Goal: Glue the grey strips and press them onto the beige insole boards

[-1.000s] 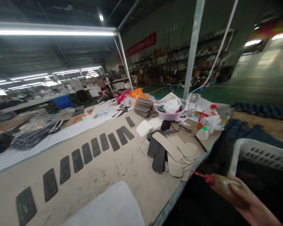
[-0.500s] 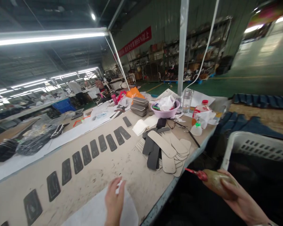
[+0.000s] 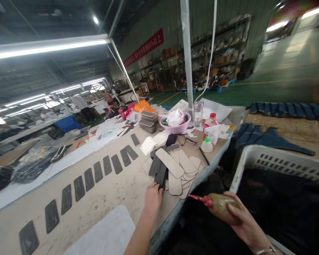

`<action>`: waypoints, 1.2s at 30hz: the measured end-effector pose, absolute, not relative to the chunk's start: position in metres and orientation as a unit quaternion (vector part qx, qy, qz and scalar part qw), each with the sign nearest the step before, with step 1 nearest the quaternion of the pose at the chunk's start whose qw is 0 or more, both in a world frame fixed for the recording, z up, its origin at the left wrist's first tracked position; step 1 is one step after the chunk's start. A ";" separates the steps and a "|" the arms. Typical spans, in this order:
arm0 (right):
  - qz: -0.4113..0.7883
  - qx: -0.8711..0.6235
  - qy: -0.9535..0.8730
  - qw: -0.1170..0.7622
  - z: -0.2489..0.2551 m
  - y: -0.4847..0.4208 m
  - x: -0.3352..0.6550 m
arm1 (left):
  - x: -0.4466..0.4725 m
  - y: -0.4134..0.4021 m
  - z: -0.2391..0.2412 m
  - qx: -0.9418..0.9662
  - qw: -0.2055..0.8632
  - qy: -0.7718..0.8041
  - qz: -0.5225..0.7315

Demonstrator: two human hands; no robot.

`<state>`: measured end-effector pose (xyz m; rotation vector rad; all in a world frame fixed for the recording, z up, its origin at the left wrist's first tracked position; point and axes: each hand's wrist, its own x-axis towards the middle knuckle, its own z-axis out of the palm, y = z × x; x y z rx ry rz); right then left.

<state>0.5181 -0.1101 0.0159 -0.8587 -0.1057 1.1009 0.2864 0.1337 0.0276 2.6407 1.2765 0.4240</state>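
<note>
The right hand (image 3: 246,223) wraps around a squeeze bottle (image 3: 223,209) of brownish contents, its fingers closed on the body, the red nozzle (image 3: 202,199) pointing left toward the table's near right edge. The left hand (image 3: 153,198) reaches over the table (image 3: 130,196), its fingertips touching the near end of a black strip (image 3: 161,177); the fingers are bent, but whether they pinch the strip I cannot tell. This strip lies just beyond the left hand, and to the left of and farther than the bottle in the right. Around it, other dark strips and a loose pile of pale rounded pieces (image 3: 170,163) overlap, mostly to the right of the left hand. Left of that hand, dark panels (image 3: 79,188) lie spaced in a slanting row, with a white sheet (image 3: 103,232) on the near side. Farther off, beyond the pile, stand a purple basin (image 3: 184,127), a stack of grey panels (image 3: 149,124) and a small green-capped bottle (image 3: 207,146). To the right of the table, beyond the right hand, a white basket (image 3: 279,161) holds dark material (image 3: 279,202).
</note>
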 end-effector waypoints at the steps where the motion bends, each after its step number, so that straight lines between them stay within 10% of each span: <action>1: 0.508 -0.394 -0.051 0.764 0.015 -0.110 0.519 | 0.285 0.135 0.029 0.888 0.101 0.426 0.138; 20: 0.491 -0.571 -0.105 0.649 0.015 -0.107 0.513 | 0.044 0.031 0.044 0.825 -0.134 0.498 0.232; 36: 0.318 -0.432 -0.699 0.474 0.053 0.008 0.301 | 0.033 -0.001 0.010 0.832 0.093 0.482 0.258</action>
